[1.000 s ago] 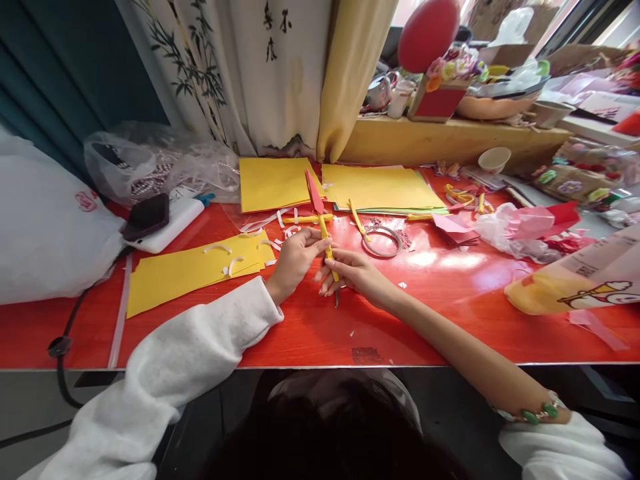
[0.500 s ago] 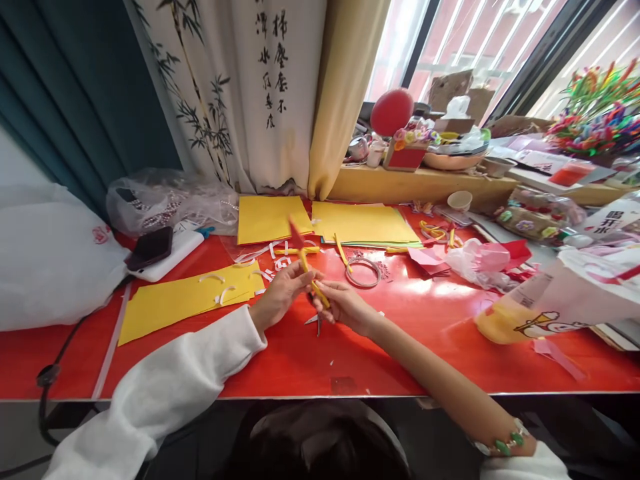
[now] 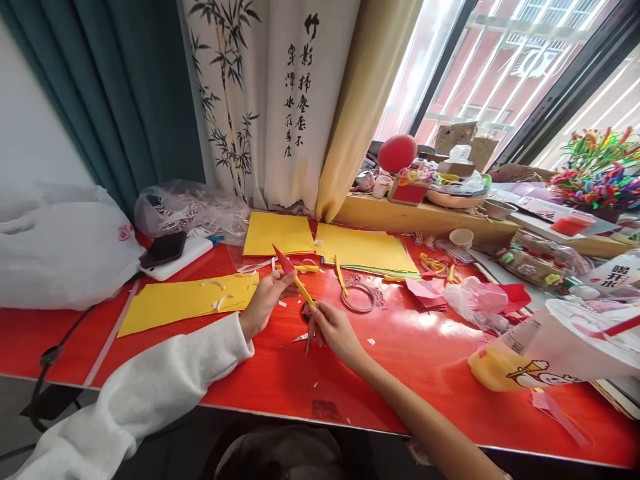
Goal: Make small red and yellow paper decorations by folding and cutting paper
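Between my two hands slants a thin yellow paper stick (image 3: 303, 291) with a red pointed tip at its upper left. My left hand (image 3: 267, 295) pinches it just below the red part. Lower down, my right hand (image 3: 336, 331) grips the yellow end between thumb and fingers. A pair of scissors (image 3: 301, 338) lies on the table beneath my right hand, its handles partly hidden. White paper scraps lie behind my left hand. Just beyond my right hand is a round silvery ring (image 3: 359, 297), with a folded yellow strip (image 3: 341, 275) leaning over its left edge.
Yellow paper sheets (image 3: 367, 247) lie at the back, and more yellow paper (image 3: 170, 303) lies at left. A phone (image 3: 164, 249) rests on a white box beside a white plastic bag (image 3: 65, 247). On the right stand pink paper (image 3: 425, 293) and a drink cup (image 3: 540, 347).
My right hand has moved down to the stick's lower end, and my hands are farther apart. My left hand has shifted slightly left. The camera view has tilted up.
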`<state>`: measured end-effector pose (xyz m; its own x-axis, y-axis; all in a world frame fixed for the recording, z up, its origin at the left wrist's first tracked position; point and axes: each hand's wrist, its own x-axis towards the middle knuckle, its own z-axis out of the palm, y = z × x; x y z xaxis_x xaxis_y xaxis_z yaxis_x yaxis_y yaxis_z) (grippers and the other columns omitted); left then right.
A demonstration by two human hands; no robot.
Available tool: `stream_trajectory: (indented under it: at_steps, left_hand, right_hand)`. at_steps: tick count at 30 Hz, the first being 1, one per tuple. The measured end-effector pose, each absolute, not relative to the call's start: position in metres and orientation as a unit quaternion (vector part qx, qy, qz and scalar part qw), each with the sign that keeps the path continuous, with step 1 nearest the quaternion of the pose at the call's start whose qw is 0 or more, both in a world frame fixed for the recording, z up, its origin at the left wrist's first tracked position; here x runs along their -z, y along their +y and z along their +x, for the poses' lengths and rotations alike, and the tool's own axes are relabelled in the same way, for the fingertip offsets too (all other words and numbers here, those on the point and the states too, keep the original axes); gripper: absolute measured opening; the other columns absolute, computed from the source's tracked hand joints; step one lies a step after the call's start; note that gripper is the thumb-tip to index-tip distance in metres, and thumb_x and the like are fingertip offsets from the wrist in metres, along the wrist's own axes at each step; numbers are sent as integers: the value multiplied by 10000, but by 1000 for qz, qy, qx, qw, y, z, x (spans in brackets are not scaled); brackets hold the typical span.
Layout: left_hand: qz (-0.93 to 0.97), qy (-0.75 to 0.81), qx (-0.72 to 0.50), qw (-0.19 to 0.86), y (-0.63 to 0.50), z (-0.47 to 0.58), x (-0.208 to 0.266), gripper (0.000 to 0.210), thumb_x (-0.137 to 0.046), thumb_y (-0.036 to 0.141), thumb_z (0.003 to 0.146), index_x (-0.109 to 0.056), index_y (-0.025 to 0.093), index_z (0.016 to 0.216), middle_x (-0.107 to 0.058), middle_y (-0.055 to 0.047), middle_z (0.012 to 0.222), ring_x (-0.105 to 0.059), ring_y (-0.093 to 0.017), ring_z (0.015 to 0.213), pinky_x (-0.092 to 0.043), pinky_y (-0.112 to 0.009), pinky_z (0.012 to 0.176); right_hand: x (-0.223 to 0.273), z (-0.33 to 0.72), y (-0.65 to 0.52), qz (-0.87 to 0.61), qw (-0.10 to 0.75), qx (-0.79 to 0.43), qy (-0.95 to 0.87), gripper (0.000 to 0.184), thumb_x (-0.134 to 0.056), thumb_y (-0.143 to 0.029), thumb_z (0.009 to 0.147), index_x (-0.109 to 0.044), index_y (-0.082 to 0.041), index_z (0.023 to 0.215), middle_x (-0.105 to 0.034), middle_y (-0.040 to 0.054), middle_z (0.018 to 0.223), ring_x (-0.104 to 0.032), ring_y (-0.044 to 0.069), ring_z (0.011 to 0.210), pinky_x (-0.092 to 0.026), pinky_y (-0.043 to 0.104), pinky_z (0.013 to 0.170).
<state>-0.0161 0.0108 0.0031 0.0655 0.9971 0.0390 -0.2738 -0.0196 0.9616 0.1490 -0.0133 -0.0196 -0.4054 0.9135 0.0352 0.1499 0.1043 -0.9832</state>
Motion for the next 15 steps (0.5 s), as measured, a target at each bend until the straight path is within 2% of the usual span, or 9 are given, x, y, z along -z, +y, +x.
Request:
stream_trajectory:
  at_steps: [3,5,10,12,15]
  left_hand:
    - [447,394,-584,552,17,-20,0,352,-691,436,736,-572,138,882,-669,-35,829,-645,-139,765,-503,-289,792]
    - [456,402,-590,531,22,-23,3,359,-711,420,716,-580,129,883,-669,-32,808,-648,-143,747,-511,-288,772]
    - [477,418,-566,527,32,-31,5,361,-767,395,646,-585,113,779,-660,-25,721,-634,-144,629,-519,-283,645]
    - [480,404,-554,547,33,-33,3,344,-773,385,642,-598,109,753,-667,-36,721,-638,-148,633,-522,-285,645]
    - [475,366,-538,593,31,-35,1,300,-768,362,661,-631,109,743,-687,-56,738,-655,-158,680,-528,-290,702]
  right_hand:
    - [19,153,-10,-430,351,-436,-709,217,-376,-353,913,-493,-207,803,-532,-21,565,-429,105,433,-320,234,452]
    - [19,155,-7,-430,340,-404,-732,219,-373,-335,911,-493,-208,780,-477,-28,546,-421,113,471,-313,235,478]
    - [22,159,0,-396,300,-456,-738,301,-330,-386,922,-520,-188,801,-351,-52,516,-318,102,453,-276,223,459]
    - [21,164,4,-396,286,-421,-764,311,-327,-376,922,-532,-185,787,-359,-46,528,-310,100,460,-279,219,465]
    - [15,176,13,-429,284,-296,-805,238,-357,-283,895,-555,-190,800,-446,-18,593,-374,114,526,-295,230,526]
